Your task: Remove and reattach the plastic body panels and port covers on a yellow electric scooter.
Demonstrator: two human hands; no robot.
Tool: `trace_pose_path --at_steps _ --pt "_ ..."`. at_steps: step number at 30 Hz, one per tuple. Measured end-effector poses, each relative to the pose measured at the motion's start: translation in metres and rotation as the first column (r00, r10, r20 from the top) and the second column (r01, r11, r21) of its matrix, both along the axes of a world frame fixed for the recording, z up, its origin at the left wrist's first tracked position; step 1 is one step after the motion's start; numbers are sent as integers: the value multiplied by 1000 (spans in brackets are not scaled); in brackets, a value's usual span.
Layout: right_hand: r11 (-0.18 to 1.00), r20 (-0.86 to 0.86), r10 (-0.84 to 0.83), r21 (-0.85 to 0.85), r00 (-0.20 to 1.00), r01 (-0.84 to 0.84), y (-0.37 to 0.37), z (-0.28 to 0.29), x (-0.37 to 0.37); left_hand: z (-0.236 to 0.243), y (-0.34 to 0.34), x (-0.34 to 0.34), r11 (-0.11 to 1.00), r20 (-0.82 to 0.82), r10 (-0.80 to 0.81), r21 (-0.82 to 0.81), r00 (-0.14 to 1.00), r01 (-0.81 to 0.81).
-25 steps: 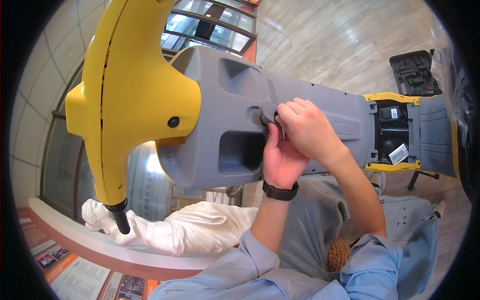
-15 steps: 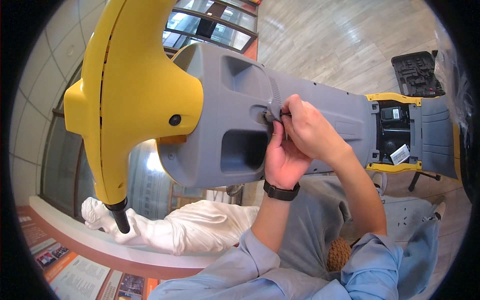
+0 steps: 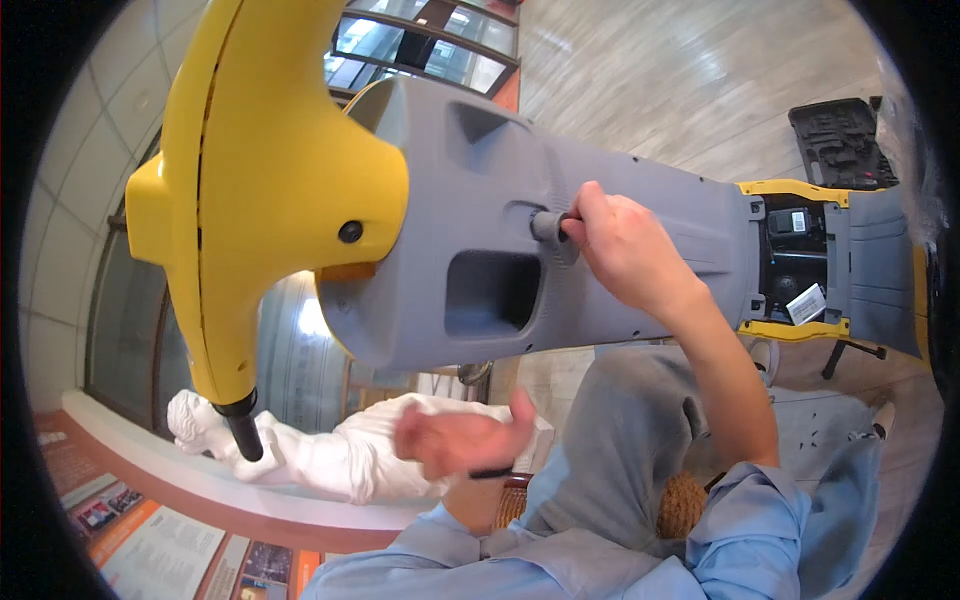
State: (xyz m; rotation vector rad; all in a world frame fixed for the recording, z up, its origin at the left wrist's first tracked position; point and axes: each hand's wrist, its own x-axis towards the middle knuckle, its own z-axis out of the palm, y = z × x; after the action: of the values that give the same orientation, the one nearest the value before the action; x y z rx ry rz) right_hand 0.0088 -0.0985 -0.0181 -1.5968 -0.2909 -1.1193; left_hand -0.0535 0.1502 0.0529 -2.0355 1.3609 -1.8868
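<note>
My right hand (image 3: 628, 248) is closed in a pinch at the grey hook (image 3: 547, 226) that sticks out of the scooter's grey front panel (image 3: 425, 210). A small dark bit shows at its fingertips, but what they grip is hidden. Well away from the panel, my left hand (image 3: 462, 436) hangs over the white statue (image 3: 365, 450), smeared by motion. Its thumb stands apart from the fingers, and nothing shows in it. Beside the hook lies the open storage pocket (image 3: 495, 292) of the panel.
The yellow handlebar cover (image 3: 290, 160) rises at the left, with a black grip (image 3: 243, 432). To the right, an open bay (image 3: 795, 255) shows a black box and a white label, beside the grey seat (image 3: 880, 265). A black tool case (image 3: 838, 140) lies open on the floor.
My left hand has left the hook and swung down and left. My right hand stays at the hook, which now shows more fully. The view has shifted slightly.
</note>
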Motion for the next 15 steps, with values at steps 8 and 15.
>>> trace_pose_path --at_steps 8,15 --pt "998 21 -65 -15 998 66 0 0 -3 35 -43 49 980 -139 -29 -198 990 0" --pt "991 56 -136 -8 989 137 -5 0 2 29 -40 60 976 -141 -134 -191 981 106"
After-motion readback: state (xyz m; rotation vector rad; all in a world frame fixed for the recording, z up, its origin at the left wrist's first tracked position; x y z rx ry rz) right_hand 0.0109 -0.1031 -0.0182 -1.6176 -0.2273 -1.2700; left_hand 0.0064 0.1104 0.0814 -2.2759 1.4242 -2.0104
